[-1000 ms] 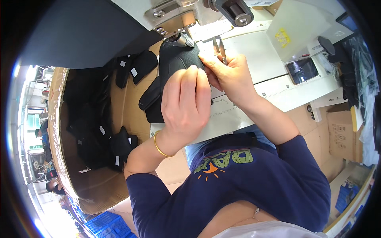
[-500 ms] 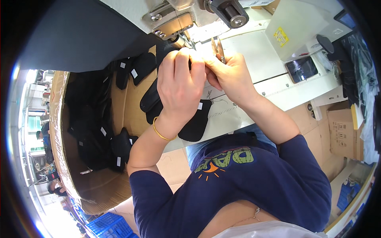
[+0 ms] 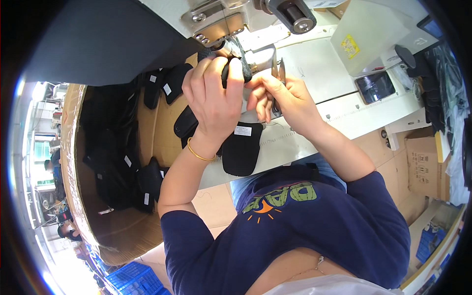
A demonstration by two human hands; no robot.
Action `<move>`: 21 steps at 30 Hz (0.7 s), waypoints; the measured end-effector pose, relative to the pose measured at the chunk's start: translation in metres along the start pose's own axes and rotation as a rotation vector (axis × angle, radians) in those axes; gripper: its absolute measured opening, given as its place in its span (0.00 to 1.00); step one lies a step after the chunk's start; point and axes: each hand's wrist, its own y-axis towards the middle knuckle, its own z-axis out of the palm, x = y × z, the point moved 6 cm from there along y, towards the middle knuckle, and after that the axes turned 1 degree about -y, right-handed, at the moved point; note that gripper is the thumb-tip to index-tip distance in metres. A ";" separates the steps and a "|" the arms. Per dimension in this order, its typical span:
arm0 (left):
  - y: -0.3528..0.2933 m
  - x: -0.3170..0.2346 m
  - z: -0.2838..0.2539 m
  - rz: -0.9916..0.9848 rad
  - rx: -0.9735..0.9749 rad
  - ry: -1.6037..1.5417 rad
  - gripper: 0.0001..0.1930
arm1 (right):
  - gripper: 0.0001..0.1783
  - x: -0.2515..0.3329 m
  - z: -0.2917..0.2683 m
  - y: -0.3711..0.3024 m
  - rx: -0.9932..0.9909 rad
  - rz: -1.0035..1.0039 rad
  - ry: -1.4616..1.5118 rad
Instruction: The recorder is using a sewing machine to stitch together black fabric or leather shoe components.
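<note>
Under the head of a sewing machine (image 3: 220, 30), my left hand (image 3: 214, 101) is closed on a black fabric piece (image 3: 246, 70), which its fingers partly hide. Thread snips (image 3: 281, 73) sit in my right hand (image 3: 295, 105), blades pointing up and away. The thumb and forefinger of that hand pinch together close to the piece's right edge; what is between them is too small to make out. Below my left hand, a black padded piece with a white label (image 3: 240, 156) lies over the table's front edge.
A large cardboard box (image 3: 81, 196) at left contains several black labelled pieces (image 3: 115, 182). On the white table (image 3: 314, 59) lies a phone (image 3: 375, 87), with a pale panel (image 3: 366, 32) behind it. A blue crate (image 3: 135, 280) stands at lower left.
My hands have drawn slightly apart, the left shifting leftward. The snips now stand farther right and more of the right fingers shows. More of the labelled black piece is uncovered.
</note>
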 end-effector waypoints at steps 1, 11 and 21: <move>0.000 0.000 -0.002 0.058 -0.047 0.014 0.13 | 0.17 0.004 -0.002 -0.003 0.000 0.003 0.000; -0.064 0.054 0.013 -1.237 0.943 -1.526 0.20 | 0.11 0.005 -0.007 -0.016 0.066 -0.444 -1.131; -0.075 0.031 0.031 -1.177 0.859 -1.617 0.21 | 0.15 0.016 -0.011 -0.028 0.172 -0.683 -1.080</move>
